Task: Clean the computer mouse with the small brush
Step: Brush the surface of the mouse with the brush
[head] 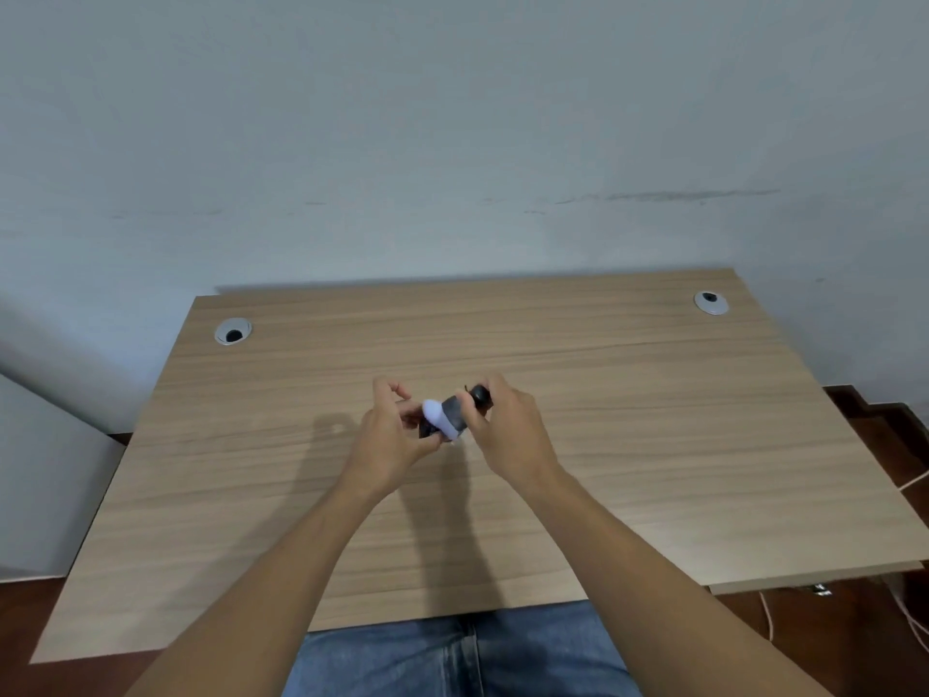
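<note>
Both hands meet above the middle of the wooden desk [653,445]. My left hand [389,437] is shut on a small black computer mouse [426,430], which is mostly hidden by the fingers. My right hand [513,435] grips the dark end of the small brush [445,417]. The brush shows a grey band and a rounded white tip. The tip lies against the top of the mouse, between the two hands. Both objects are held just above the desk surface.
Two round cable grommets sit in the desk's far corners, one at the left [233,332] and one at the right [711,302]. A pale wall rises behind the desk. White cables [912,621] lie on the floor at the right. My jeans [452,656] show at the near edge.
</note>
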